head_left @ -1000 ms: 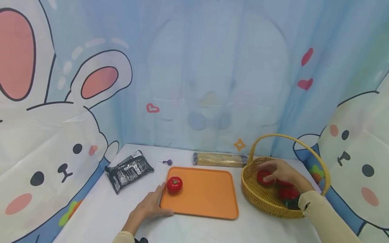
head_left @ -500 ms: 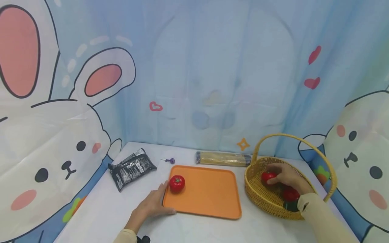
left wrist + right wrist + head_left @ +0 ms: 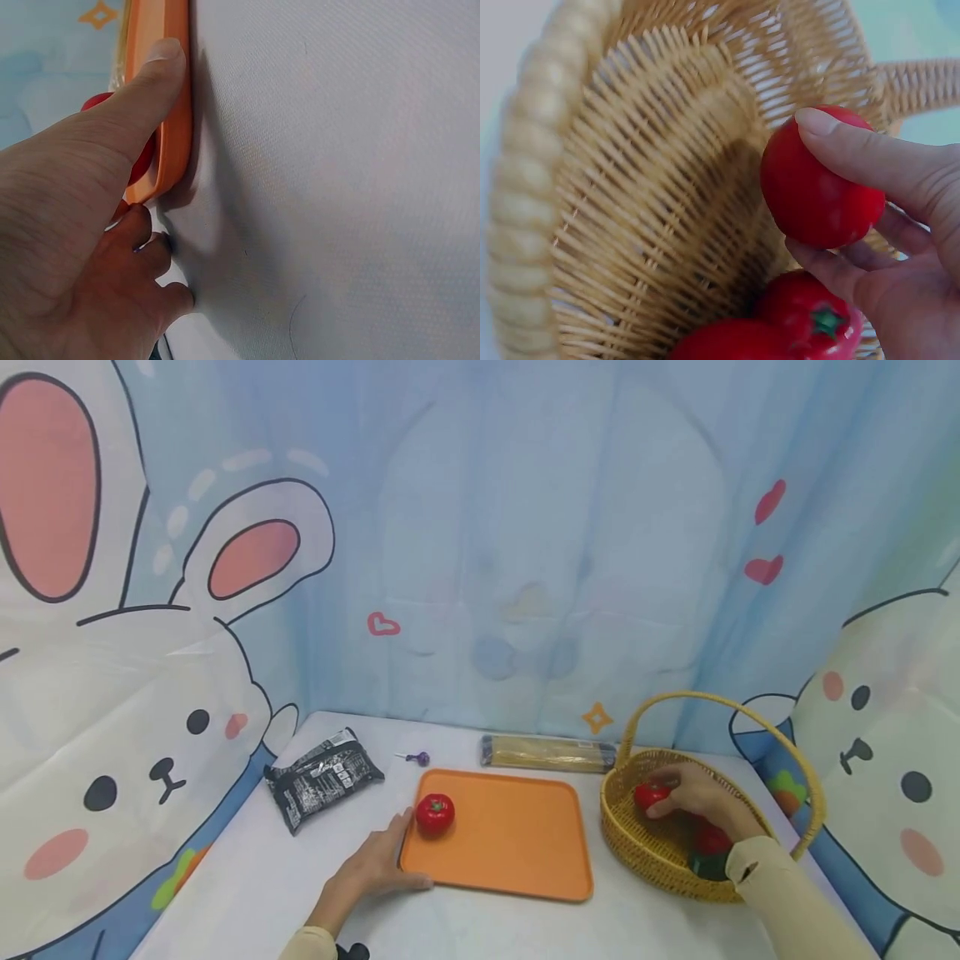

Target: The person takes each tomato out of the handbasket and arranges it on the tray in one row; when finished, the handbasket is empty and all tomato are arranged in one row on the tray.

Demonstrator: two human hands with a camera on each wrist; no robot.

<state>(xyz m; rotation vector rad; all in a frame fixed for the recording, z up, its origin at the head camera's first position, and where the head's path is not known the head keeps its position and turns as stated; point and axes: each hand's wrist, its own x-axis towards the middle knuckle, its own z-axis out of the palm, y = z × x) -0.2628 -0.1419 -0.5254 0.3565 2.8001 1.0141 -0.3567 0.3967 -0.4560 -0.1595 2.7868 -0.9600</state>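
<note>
Inside the wicker basket [image 3: 637, 853] at the right, my right hand [image 3: 701, 797] grips a red tomato [image 3: 651, 795]. The right wrist view shows thumb and fingers round that tomato [image 3: 817, 184], with more red tomatoes [image 3: 810, 311] below it in the basket [image 3: 525, 225]. An orange tray [image 3: 510, 835] lies flat at the centre, one red tomato [image 3: 435, 814] at its left side. My left hand [image 3: 373, 864] rests at the tray's lower left corner, fingers spread; in the left wrist view the thumb of this hand [image 3: 97, 180] lies on the tray's rim [image 3: 178, 112].
A black packet [image 3: 324, 778] lies at the back left, with a small purple lollipop [image 3: 422, 759] to its right. Behind the tray is a long yellow packet [image 3: 547, 753]. The basket's tall handle [image 3: 705, 695] arches over my right hand. A dark green item [image 3: 708, 866] sits in the basket.
My right hand has drawn its fingers round the tomato in the basket and shifted slightly with it. The left hand stays at the tray's corner. The head view has shifted a little.
</note>
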